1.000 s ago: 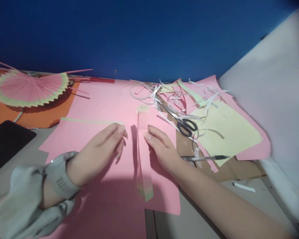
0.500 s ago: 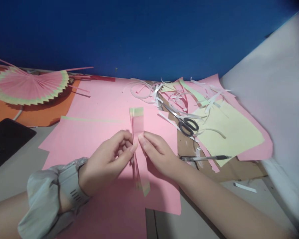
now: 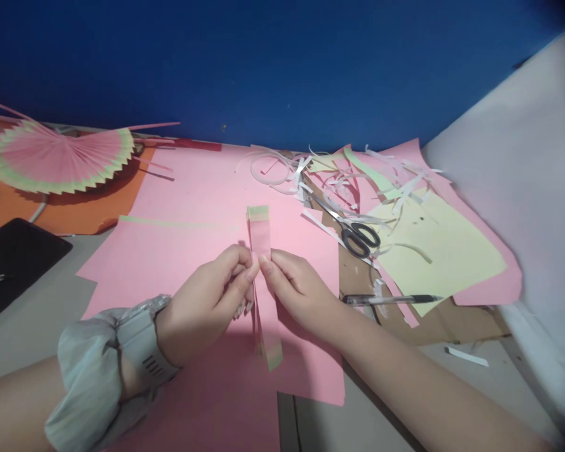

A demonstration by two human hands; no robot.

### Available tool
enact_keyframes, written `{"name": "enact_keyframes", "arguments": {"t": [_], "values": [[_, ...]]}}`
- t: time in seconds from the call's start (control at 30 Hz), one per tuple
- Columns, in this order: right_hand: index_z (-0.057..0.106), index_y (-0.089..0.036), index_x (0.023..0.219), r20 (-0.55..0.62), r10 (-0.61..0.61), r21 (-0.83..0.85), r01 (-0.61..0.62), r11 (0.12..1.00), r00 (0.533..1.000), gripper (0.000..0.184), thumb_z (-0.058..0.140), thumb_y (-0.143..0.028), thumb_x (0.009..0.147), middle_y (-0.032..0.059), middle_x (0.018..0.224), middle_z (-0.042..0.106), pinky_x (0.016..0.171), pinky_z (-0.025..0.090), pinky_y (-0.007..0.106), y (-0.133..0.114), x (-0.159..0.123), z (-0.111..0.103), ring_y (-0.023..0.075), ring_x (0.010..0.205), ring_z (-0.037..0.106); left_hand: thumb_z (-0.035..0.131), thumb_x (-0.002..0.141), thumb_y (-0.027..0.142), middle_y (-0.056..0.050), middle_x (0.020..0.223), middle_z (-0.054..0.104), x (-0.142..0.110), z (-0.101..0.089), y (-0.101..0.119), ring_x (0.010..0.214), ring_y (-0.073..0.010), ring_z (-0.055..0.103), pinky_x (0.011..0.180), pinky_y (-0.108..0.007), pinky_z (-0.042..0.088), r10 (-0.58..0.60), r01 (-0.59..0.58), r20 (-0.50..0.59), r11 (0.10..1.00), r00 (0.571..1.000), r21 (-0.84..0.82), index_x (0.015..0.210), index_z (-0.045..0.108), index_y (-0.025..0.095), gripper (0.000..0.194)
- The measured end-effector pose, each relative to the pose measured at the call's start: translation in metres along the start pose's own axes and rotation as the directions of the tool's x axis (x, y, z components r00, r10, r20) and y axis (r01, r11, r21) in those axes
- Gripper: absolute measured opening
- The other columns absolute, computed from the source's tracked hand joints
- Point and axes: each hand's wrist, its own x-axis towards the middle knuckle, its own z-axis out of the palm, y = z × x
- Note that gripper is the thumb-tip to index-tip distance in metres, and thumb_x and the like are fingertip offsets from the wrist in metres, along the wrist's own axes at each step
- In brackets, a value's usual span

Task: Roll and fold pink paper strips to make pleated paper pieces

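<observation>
Between my hands stands a narrow pleated strip of pink paper [image 3: 260, 235] with pale green ends, its folds stacked together and fanning apart a little at the bottom. My left hand [image 3: 216, 285] pinches the strip's left edge near the middle, thumb in front. On the right edge, at the same height, my right hand [image 3: 294, 285] grips the paper between thumb and fingers. Both thumb tips nearly meet across the strip. Beneath it lie large pink paper sheets [image 3: 188, 251], one with a green stripe along its edge.
A pink and green pleated paper fan [image 3: 61, 163] rests on orange paper [image 3: 108, 216] at left, above a black tablet-like slab [image 3: 23, 257]. Black-handled scissors [image 3: 360, 240], paper scraps [image 3: 343, 188], a pen [image 3: 390, 299] and a yellow sheet [image 3: 445, 245] lie right. A blue panel [image 3: 282, 69] stands behind.
My thumbs have drawn slightly closer together on the pleated paper, and its folds look more tightly stacked. The whole view has shifted a little; the other things lie where they were.
</observation>
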Motion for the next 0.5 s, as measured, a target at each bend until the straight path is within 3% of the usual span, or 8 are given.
{"name": "enact_keyframes", "arguments": {"t": [0.5], "values": [[0.031,-0.021,0.066,-0.052,-0.068,-0.222,0.055,0.973,0.996,0.030,0.030,-0.028,0.095,-0.0020,0.063,0.039,0.058,0.030,0.028,0.0001,0.0000,0.0053,0.0131,0.059,0.039,0.035,0.093,0.033,0.007,0.057,0.054,0.0013,-0.0020,0.0008,0.051,-0.0098,0.050,0.054,-0.023,0.037,0.025,-0.023,-0.014,0.991,1.000,0.135,0.076,0.043,0.022,0.021]]}}
